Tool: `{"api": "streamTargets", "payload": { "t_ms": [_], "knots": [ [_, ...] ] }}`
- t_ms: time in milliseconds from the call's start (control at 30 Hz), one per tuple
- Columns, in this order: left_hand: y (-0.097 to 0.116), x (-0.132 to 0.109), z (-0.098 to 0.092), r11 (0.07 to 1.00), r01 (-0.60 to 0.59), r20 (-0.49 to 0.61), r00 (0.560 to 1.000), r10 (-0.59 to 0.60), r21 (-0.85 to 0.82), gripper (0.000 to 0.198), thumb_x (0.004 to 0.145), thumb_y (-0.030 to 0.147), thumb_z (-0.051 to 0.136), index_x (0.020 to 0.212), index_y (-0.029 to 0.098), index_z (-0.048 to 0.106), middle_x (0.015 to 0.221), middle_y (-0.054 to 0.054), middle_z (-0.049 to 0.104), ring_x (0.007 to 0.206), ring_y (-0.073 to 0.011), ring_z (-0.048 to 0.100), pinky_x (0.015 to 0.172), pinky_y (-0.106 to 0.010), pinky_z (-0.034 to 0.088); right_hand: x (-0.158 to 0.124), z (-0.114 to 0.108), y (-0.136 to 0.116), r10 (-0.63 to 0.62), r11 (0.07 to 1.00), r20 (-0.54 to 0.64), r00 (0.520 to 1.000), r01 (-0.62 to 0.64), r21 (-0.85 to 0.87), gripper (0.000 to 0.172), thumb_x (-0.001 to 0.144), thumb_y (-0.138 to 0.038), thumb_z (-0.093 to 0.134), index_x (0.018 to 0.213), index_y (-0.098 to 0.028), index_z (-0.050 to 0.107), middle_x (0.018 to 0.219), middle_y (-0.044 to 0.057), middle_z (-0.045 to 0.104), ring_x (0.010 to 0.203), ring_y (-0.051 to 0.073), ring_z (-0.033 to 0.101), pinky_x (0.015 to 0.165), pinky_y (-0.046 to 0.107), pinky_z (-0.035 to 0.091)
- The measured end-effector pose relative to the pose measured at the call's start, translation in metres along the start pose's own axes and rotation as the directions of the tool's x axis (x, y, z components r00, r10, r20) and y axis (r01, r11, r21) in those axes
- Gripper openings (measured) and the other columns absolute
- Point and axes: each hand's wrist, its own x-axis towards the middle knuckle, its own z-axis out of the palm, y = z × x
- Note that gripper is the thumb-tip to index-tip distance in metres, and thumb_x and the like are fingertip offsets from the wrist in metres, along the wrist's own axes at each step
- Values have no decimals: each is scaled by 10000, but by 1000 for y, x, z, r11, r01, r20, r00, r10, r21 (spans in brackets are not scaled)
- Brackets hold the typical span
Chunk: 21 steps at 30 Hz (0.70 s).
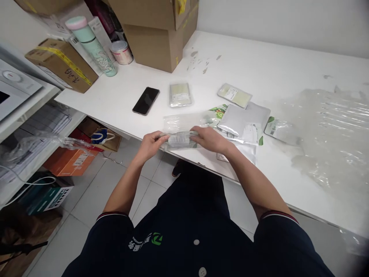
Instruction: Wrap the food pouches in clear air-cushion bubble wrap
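Near the front edge of the white table (pixel 121 98), both of my hands grip a flat packet (pixel 179 139) with a printed label. My left hand (pixel 152 145) pinches its left end with the thumb on top. At the right end, my right hand (pixel 210 138) has its fingers closed over the packet. A clear plastic sleeve (pixel 184 121) spreads out behind the packet; whether it wraps around the packet I cannot tell. To the right of my right hand lie silver pouches (pixel 235 119), overlapping one another.
Two labelled packets, one left (pixel 180 94) and one right (pixel 235 95), lie farther back, with a black phone (pixel 146 100) beside them. Clear plastic bags (pixel 331 134) cover the table's right side. Cardboard boxes (pixel 152 46), a mint bottle (pixel 96 52) and a tin (pixel 122 53) stand at the back left.
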Motion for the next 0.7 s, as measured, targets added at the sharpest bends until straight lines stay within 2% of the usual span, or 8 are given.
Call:
{"api": "streamTargets", "payload": {
  "t_ms": [133,200,300,367,433,500,600,700],
  "knots": [
    [-2,19,10,987,149,-50,988,-146,60,345,865,494,598,1032,195,647,579,38,497,566,-141,492,556,-242,368,33,2,0,132,988,44,990,-127,-87,366,945,-340,539,1243,-127,554,983,152,716,854,270,662,677,347,485],
    [4,21,14,970,180,-54,983,-174,164,377,880,446,579,1182,221,591,591,33,499,578,-165,502,576,-258,378,34,13,-6,145,952,-76,986,-160,-260,369,930,-303,566,1238,-100,556,1090,224,681,966,333,637,753,420,493],
    [15,21,17,927,157,-42,988,-152,341,398,904,366,541,1283,244,539,706,-18,552,666,-212,549,660,-314,430,20,30,-12,-109,903,-225,968,1,-431,310,911,-270,601,1173,-104,604,1301,263,577,1185,389,535,920,518,453],
    [19,22,18,907,142,-43,990,-136,397,394,906,336,536,1292,257,544,857,-64,570,725,-231,571,714,-362,459,8,41,-10,-270,889,-158,950,183,-420,366,899,-316,634,1201,-113,606,1383,233,536,1264,374,495,1002,519,432],
    [19,23,19,908,152,-46,988,-145,390,380,908,333,541,1283,277,563,983,-91,551,744,-232,588,740,-395,480,-1,52,-5,-319,886,-82,944,267,-379,464,894,-301,635,1309,-110,552,1443,211,504,1317,349,479,1047,495,431],
    [17,23,20,914,147,-43,989,-142,377,345,909,334,549,1245,281,604,1060,-106,534,766,-232,610,767,-420,496,-4,62,0,-308,888,-76,948,258,-381,505,908,-192,565,1395,-91,482,1491,207,464,1365,333,454,1081,477,420],
    [19,17,19,891,52,-82,996,-17,451,276,932,343,531,1135,242,687,1263,-145,519,1013,-310,614,910,-500,469,-3,69,1,-301,875,-107,947,230,-427,495,918,-74,432,1411,-55,465,1499,217,456,1390,329,437,1086,467,419],
    [24,4,15,847,-153,5,985,175,509,335,952,420,515,1171,235,690,1441,-128,490,1311,-372,448,1086,-577,335,1,61,-4,-290,877,-112,951,217,-429,451,941,-92,404,1383,-72,492,1462,202,508,1332,316,504,1036,453,458]
  ]
}}
